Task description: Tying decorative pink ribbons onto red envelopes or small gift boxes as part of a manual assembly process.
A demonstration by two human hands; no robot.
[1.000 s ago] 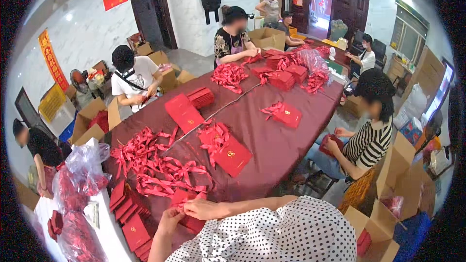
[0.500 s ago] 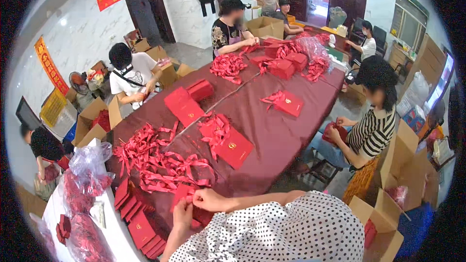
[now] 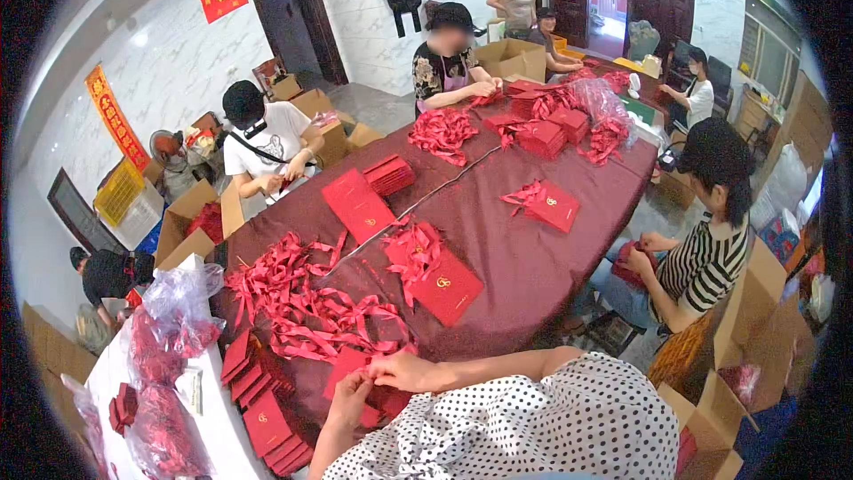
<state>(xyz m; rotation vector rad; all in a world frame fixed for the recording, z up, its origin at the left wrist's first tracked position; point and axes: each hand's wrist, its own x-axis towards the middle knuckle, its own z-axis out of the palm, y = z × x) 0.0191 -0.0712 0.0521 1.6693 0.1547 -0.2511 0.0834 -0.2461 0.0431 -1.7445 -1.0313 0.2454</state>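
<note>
At the near edge of the table, my left hand [image 3: 349,396] and my right hand [image 3: 404,372] meet with fingertips pinched together over a small red gift bag [image 3: 348,364]. Both seem to grip its upper edge or a ribbon there; the fingers hide exactly what. Just beyond them spreads a loose heap of red ribbons [image 3: 333,324]. Left of my left hand stand stacked red bags with a gold emblem [image 3: 267,422]. Farther ahead, a larger red bag [image 3: 447,289] lies flat with ribbons on it.
A dark red cloth covers the long table [image 3: 506,276]. Clear plastic bags of red goods [image 3: 164,427] rest on a white surface at left. A co-worker in a striped shirt [image 3: 702,258] sits at right, near open cardboard boxes [image 3: 720,409]. Others work along the far sides.
The whole view has shifted, so things sit farther right and a little lower. My hands stay pinched together over the same bag.
</note>
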